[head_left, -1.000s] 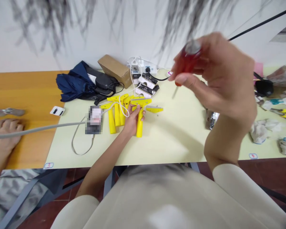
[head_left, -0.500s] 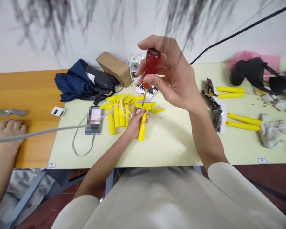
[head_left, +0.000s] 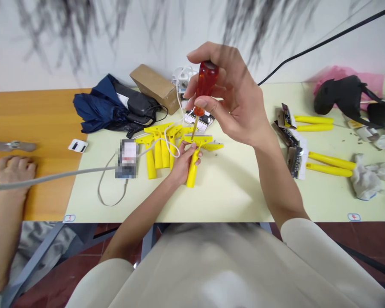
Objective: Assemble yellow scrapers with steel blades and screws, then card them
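My right hand point(head_left: 232, 94) is closed around the red see-through handle of a screwdriver point(head_left: 207, 81), held nearly upright. Its thin shaft points down, and the tip meets the head of a yellow scraper point(head_left: 192, 171). That scraper has a T-shaped head with a metal strip, and my left hand point(head_left: 182, 164) grips it where handle and head join. Just right of the head lies another yellow piece point(head_left: 213, 146) with small metal bits on it. Several similar yellow scrapers point(head_left: 150, 162) lie side by side to the left of my left hand.
Behind are a dark blue umbrella point(head_left: 98, 107), a cardboard box point(head_left: 154, 87) and a white cable point(head_left: 168, 143). A phone-like device point(head_left: 127, 158) lies left. Packaged yellow-handled scrapers point(head_left: 330, 167) and a black eye mask point(head_left: 338, 96) are at right. Another person's hand point(head_left: 14, 171) rests at far left.
The view has shifted slightly. My right hand and the screwdriver appear turned a little, with the tip still at the scraper's head. My left hand keeps its hold.
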`<state>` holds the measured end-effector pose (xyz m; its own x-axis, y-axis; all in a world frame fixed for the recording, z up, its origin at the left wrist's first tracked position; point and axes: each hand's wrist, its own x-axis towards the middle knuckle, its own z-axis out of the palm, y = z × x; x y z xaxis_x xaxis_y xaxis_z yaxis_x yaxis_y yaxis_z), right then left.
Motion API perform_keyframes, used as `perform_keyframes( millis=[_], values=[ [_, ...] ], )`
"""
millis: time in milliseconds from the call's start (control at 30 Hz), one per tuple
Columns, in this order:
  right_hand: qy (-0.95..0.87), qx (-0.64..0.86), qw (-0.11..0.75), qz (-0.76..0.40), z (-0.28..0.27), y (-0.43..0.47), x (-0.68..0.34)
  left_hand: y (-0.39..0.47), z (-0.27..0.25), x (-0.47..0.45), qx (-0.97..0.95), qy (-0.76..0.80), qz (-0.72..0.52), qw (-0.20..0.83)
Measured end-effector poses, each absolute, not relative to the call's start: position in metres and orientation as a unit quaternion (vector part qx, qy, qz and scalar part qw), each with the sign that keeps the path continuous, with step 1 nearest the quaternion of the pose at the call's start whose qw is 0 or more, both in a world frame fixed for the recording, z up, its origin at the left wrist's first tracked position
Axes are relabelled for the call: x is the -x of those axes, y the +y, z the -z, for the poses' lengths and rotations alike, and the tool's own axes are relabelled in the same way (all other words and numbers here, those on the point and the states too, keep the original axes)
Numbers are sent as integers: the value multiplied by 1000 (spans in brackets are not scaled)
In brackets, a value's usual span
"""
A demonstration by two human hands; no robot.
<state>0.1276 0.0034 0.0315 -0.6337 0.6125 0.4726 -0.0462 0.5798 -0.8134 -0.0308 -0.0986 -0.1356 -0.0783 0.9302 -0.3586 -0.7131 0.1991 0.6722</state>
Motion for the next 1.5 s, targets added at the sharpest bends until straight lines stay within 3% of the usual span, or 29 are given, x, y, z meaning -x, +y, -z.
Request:
perform_keyframes(
  millis=[400, 600, 833, 1033, 1167, 1367, 1500],
  values=[
    [-817, 155, 362, -421, -36, 6, -130, -99, 136, 31, -119, 394, -623, 665],
    [-854, 209, 360, -311, -33, 2, -127, -101, 139, 31, -138, 394, -622, 663],
    [-871, 70, 324, -363, -35, -1, -127, -99, 142, 33, -125, 382, -639, 656],
    [-890, 186, 343, -234, -27, -1, -125, -100, 140, 31, -131, 378, -636, 660],
    [-881, 78, 340, -319, -30, -1, -123, -100, 142, 32, -120, 384, -639, 655],
    [-874, 187, 338, -295, -33, -2, -128, -100, 141, 30, -140, 395, -631, 653],
    [-876, 98, 333, -335, -36, -1, -131, -99, 142, 30, -139, 391, -636, 650]
  ],
)
